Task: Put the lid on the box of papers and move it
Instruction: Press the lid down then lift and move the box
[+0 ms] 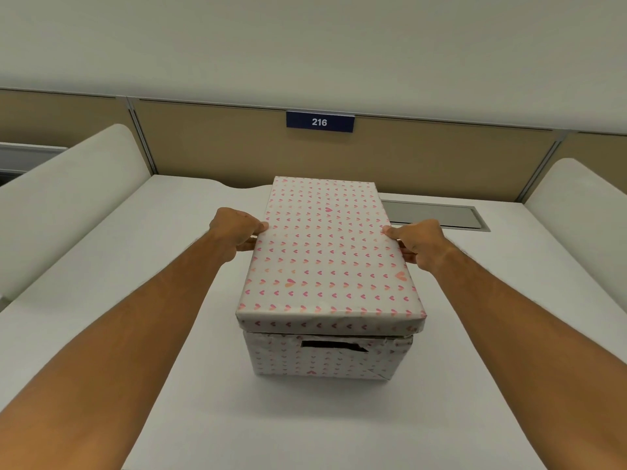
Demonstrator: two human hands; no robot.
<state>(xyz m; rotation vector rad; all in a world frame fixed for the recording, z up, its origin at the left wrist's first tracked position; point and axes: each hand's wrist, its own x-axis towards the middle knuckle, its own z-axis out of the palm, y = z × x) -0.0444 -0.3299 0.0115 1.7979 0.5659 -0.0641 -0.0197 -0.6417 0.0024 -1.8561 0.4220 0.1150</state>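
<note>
A box (322, 359) wrapped in white paper with pink hearts stands in the middle of the white desk (135, 266). A dark handle slot shows in its near face. The matching lid (325, 252) sits on top of the box, covering it, so the papers inside are hidden. My left hand (237, 230) grips the lid's left long edge, thumb on top and fingers underneath. My right hand (419, 244) grips the right long edge the same way. A thin gap shows under the lid's near rim.
Low white dividers flank the desk on the left (68, 198) and right (583, 205). A tan partition (220, 144) with a blue "216" sign (320, 122) closes the back. A grey cable flap (437, 214) is set into the desk behind the box.
</note>
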